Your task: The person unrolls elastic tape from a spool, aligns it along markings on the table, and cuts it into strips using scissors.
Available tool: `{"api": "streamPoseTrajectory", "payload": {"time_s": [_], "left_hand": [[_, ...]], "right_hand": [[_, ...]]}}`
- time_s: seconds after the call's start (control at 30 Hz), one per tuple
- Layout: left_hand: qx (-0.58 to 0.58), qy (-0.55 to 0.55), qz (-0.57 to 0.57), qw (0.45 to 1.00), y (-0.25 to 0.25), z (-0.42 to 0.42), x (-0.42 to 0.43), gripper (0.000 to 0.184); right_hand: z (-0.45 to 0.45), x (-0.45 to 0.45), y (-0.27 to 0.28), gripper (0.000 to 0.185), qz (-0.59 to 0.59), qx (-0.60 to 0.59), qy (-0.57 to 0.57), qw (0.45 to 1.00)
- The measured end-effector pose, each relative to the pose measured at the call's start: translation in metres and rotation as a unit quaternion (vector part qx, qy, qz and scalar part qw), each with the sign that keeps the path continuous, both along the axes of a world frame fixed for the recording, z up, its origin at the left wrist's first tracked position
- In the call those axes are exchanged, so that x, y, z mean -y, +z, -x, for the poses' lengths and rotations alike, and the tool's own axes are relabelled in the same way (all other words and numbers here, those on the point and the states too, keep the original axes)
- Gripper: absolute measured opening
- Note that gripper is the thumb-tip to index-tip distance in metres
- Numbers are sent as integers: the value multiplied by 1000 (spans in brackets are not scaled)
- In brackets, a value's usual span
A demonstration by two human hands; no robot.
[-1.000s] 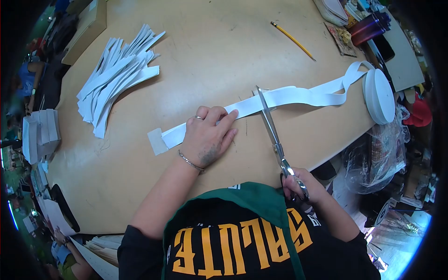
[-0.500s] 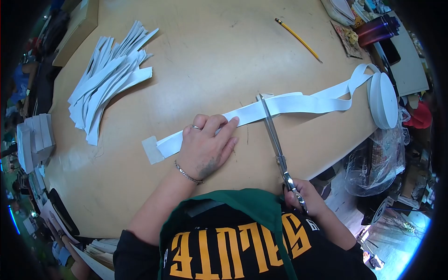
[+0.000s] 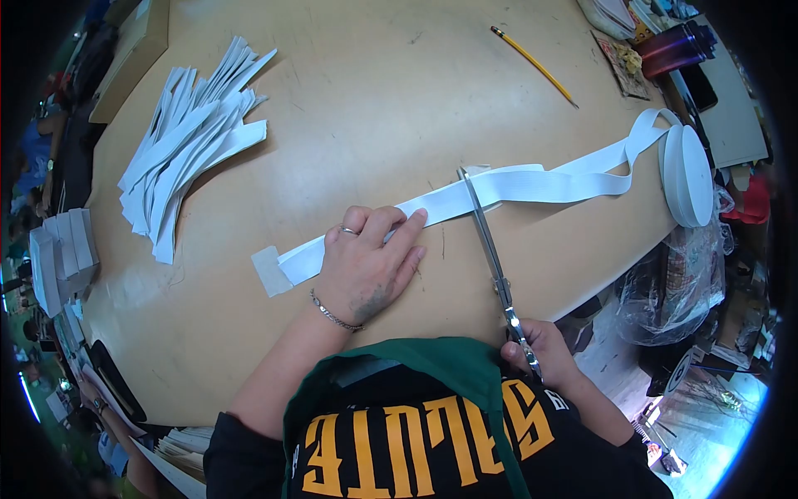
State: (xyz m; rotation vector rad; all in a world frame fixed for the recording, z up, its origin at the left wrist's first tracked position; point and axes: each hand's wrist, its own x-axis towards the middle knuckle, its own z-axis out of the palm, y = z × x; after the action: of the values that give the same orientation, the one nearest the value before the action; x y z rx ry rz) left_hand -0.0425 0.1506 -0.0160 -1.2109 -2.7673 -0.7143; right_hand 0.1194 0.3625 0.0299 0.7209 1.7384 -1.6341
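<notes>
My left hand (image 3: 372, 262) lies palm down with its fingers slightly apart, pressing a white strip (image 3: 445, 202) flat on the table. The strip's left end rests by a pale tape patch (image 3: 271, 271). My right hand (image 3: 539, 349) grips the handles of metal scissors (image 3: 490, 249). Their blades, close together, cross the strip to the right of my left hand. From there the white band (image 3: 565, 186) runs right and loops up to a white roll (image 3: 687, 176) at the table's right edge.
A pile of cut white strips (image 3: 191, 137) lies at the upper left. A yellow pencil (image 3: 534, 66) is at the upper right, near a dark tumbler (image 3: 675, 50). Stacked white pieces (image 3: 64, 254) stand at the left edge. Another person's arm (image 3: 112, 420) shows at lower left.
The view has shifted slightly, so the strips and pile appear a little lower and further left. The scissor blades have come closer together across the strip.
</notes>
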Motion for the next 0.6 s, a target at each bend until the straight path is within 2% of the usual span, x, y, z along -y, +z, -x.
{"api": "streamPoseTrajectory", "payload": {"time_s": [0.27, 0.47, 0.6], "left_hand": [[4, 2, 2, 1000, 1, 0, 0, 40], [5, 3, 7, 1000, 1, 1, 0, 40], [10, 3, 12, 1000, 1, 0, 0, 40]], "right_hand": [[4, 8, -1, 38, -25, 26, -33, 999], [3, 8, -9, 36, -60, 6, 5, 998], [2, -1, -8, 35, -31, 39, 22, 998]]}}
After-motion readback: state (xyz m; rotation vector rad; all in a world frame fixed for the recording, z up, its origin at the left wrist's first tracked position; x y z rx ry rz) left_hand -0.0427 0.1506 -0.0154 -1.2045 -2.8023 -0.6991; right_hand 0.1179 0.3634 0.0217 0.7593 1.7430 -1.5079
